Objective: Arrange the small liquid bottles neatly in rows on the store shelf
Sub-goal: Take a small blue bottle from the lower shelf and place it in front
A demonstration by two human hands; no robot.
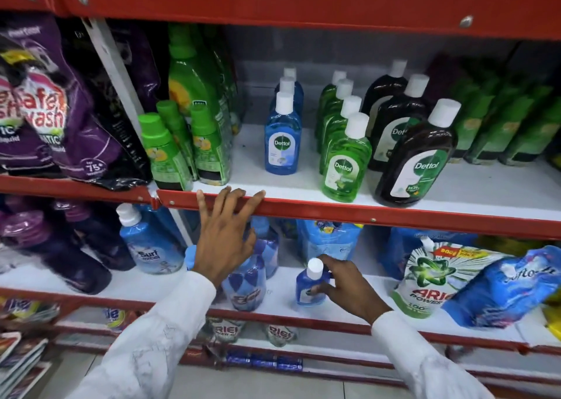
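On the upper white shelf [473,192] stands a row of small blue Dettol bottles [283,143] with white caps. To its right runs a row of small green Dettol bottles [344,167], then a row of larger dark brown Dettol bottles [416,167]. My left hand [226,231] is spread open, its fingertips resting on the red front edge of that shelf. One shelf down, my right hand [349,289] grips a small blue bottle [308,286] with a white cap, which stands on the lower shelf.
Green detergent bottles [170,152] and purple pouches [60,119] fill the upper shelf's left side. Green packs [498,125] stand at its far right. The lower shelf holds a Surf bottle [151,243], blue patterned bottles [246,280], an Ariel pouch [431,280] and a blue pouch [504,286].
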